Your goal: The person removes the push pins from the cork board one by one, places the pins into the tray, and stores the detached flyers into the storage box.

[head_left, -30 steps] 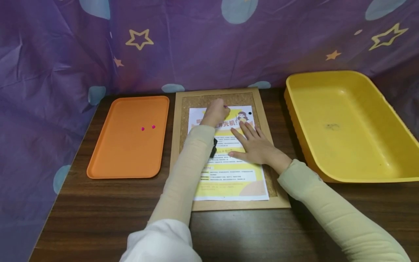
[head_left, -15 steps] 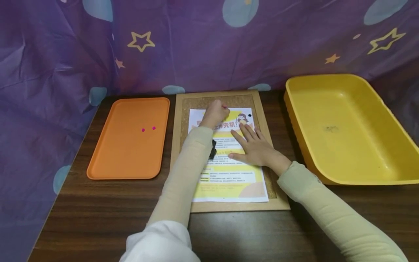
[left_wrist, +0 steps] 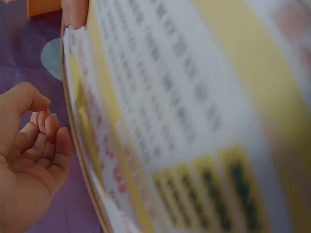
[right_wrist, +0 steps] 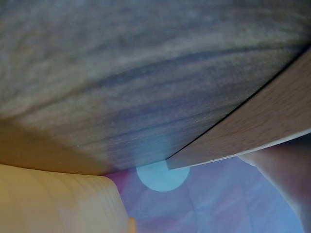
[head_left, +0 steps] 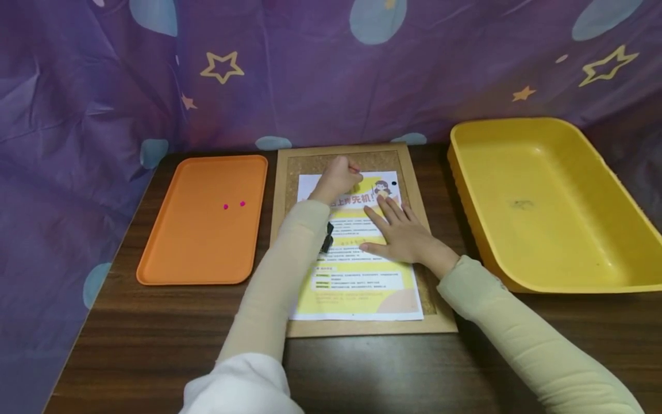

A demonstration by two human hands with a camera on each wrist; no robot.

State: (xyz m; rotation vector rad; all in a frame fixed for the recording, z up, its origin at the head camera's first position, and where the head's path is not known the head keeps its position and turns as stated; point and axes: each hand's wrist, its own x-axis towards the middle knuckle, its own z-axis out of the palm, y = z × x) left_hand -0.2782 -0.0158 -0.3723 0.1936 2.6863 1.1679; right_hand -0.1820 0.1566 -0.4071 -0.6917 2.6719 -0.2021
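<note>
A printed yellow and white sheet [head_left: 357, 299] lies on a wood-framed cork board [head_left: 357, 161], a small black round pin [head_left: 394, 183] at its upper right corner. Over the sheet's top edge is my left hand [head_left: 338, 177], its fingers curled in and thumb near the fingertips; I cannot tell whether a small thing sits between them. In the left wrist view that hand [left_wrist: 36, 150] shows beside the board's edge. My right hand [head_left: 405, 236] rests flat on the sheet with fingers spread.
To the left an orange tray [head_left: 196, 247] bears two small magenta pieces [head_left: 242, 203]. A deep yellow bin [head_left: 548, 230] stands on the right. Behind the dark wood table [head_left: 129, 345] hangs a purple star-patterned curtain [head_left: 310, 75].
My left forearm has swung slightly left, baring more of the sheet, while the curled hand stays near the sheet's top edge. My right hand stays in place.
</note>
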